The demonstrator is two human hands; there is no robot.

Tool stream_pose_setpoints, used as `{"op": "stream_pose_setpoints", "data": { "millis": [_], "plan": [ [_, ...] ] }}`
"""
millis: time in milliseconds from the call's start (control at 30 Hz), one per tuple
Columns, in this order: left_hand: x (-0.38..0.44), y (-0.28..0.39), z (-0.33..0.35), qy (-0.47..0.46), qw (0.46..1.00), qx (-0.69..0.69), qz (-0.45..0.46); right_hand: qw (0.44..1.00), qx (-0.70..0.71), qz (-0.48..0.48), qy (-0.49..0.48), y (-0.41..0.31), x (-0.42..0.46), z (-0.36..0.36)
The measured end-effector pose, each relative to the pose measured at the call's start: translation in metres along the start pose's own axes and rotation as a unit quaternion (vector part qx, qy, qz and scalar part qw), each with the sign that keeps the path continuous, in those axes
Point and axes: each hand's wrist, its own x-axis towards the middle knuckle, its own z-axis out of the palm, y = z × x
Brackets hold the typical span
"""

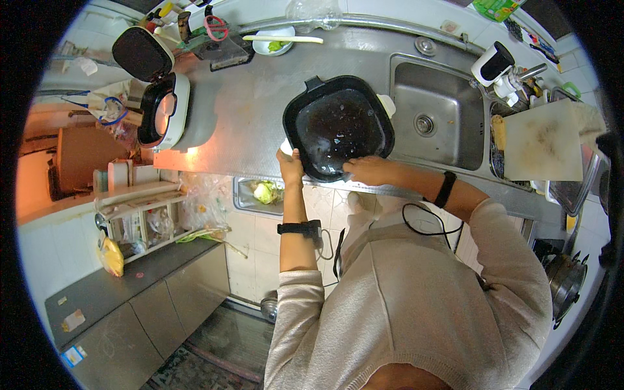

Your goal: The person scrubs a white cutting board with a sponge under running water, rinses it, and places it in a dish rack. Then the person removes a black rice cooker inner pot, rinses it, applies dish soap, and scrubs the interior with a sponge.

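A deep, square black electric pan (341, 129) with rounded corners and white side handles stands on the steel countertop (243, 112), left of the sink. Its dark inside looks wet and glossy, with small light specks. My left hand (291, 168) grips the pan at its near left side, by the white handle, thumb up against the rim. Across the near rim lies my right hand (370, 170), its fingertips at the pan's near inner wall. Whether those fingers pinch the rim or hold something small cannot be made out.
Right of the pan is a steel sink (448, 131), then a cutting board (546, 141) over a rack. An open rice cooker (178, 112) stands left. Behind are a bowl (273, 46) and red-handled scissors (216, 28). Below the counter edge, a tray (243, 197) holds leafy vegetable.
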Motion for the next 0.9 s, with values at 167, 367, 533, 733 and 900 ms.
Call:
{"op": "stream_pose_setpoints", "data": {
  "millis": [167, 367, 533, 733, 900],
  "plan": [
    [-0.004, 0.016, -0.001, 0.004, 0.999, 0.006, 0.032, 0.981, -0.170, -0.042, 0.077, 0.020, -0.004, 0.008],
    [-0.054, 0.006, 0.013, 0.011, 0.986, -0.166, 0.005, 0.984, -0.099, -0.008, 0.148, -0.017, 0.023, 0.029],
    [-0.070, 0.022, 0.039, 0.127, 0.906, -0.390, -0.101, 0.991, 0.075, 0.005, 0.107, -0.032, 0.030, 0.027],
    [-0.055, 0.025, 0.038, 0.129, 0.885, -0.435, -0.101, 0.994, 0.027, -0.031, -0.102, 0.011, 0.007, 0.009],
    [-0.048, 0.022, 0.041, 0.149, 0.900, -0.399, -0.095, 0.971, -0.184, -0.077, -0.135, 0.029, 0.000, -0.020]
  ]
}}
